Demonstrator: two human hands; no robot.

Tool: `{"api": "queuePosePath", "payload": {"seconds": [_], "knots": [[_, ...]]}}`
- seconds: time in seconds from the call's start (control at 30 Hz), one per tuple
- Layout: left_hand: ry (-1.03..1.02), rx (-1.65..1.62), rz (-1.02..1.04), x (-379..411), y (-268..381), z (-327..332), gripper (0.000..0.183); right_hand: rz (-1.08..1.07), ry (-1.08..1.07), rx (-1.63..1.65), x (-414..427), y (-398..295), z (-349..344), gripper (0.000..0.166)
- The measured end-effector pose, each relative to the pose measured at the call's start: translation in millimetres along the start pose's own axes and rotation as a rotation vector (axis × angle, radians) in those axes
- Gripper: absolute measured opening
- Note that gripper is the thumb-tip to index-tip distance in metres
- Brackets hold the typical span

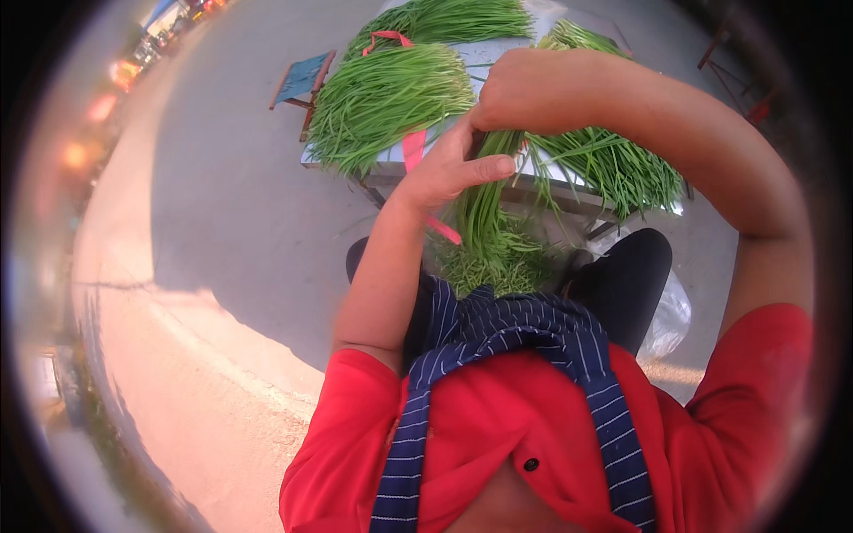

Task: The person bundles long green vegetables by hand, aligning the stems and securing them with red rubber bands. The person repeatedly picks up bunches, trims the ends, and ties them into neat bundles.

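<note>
A loose bunch of garlic chives hangs with its green leaf ends down over the table's near edge. My left hand is around the bunch from the left, its thumb lying across the stalks. Just above, my right hand is a closed fist at the bunch's upper end, and its fingertips are hidden. A pink strip lies over the table edge and passes behind my left wrist; its tail shows below. A large pile of chives lies left of my hands, and more loose chives lie to the right.
The metal-edged table holds another chive bundle with a pink tie at the back. A folding stool stands to the left. Chive trimmings heap between my knees. A clear plastic bag lies by my right leg.
</note>
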State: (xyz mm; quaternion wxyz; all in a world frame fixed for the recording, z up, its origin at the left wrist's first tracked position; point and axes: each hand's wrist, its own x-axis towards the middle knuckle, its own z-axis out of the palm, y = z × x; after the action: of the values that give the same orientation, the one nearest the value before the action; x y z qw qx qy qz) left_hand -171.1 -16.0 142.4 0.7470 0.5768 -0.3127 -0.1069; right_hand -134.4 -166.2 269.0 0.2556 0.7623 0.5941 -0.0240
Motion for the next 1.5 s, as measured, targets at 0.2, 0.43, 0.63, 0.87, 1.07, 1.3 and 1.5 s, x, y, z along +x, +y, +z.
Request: {"api": "queuePosePath", "payload": {"seconds": [0.2, 0.43, 0.63, 0.87, 1.07, 1.3, 1.5], "knots": [[0.069, -0.352, -0.266, 12.5, -16.1, 46.4, 0.039, 0.032, 0.115, 0.011, -20.9, -0.2, -3.7, 0.041], [-0.125, -0.607, -0.182, 22.5, -26.5, 25.5, 0.041, 0.445, 1.12, 0.561, -93.5, 10.3, 29.7, 0.045], [-0.226, -0.652, -0.244, 45.9, -59.0, 17.5, 0.054, 0.571, 1.186, 1.627, -71.7, -20.4, 130.5, 0.03], [-0.074, -0.782, -0.414, 59.2, -113.0, 11.1, 0.05, 0.823, 1.19, 1.682, -31.3, -23.9, 190.7, 0.016], [-0.05, -0.803, -0.466, 64.5, -125.1, 9.7, 0.047, 0.862, 1.175, 1.761, -45.2, -19.8, 209.4, 0.016], [0.123, -0.446, -0.487, 63.4, -119.1, 13.3, 0.037, 0.779, 1.25, 1.933, -63.8, -22.7, 215.3, 0.013], [0.128, -0.411, -0.467, 52.9, -115.9, 3.6, 0.043, 0.555, 1.708, 2.097, -88.2, -15.9, 212.5, 0.013]]}}
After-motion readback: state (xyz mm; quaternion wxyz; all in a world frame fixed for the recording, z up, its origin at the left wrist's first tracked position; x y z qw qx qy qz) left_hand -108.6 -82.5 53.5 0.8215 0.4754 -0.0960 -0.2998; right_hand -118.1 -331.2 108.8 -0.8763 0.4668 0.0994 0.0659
